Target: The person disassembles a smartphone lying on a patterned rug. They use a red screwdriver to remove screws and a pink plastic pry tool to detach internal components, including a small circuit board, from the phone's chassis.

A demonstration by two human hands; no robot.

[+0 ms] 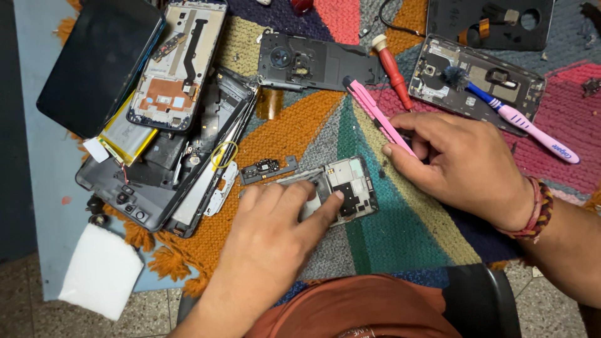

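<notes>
Pink tweezers (375, 112) in right hand (460, 166); left hand (275, 228) pressing circuit board (347, 188) (on rug)

A dark phone screen (100, 62) lies at the top left, a black glossy rectangle with rounded corners and a thin blue-green edge, tilted, its lower right side just beside a stripped phone frame (178, 66). Below that frame a yellow and silver battery pouch (125, 138) carries what may be a small white label (96, 149) at its left corner.
</notes>
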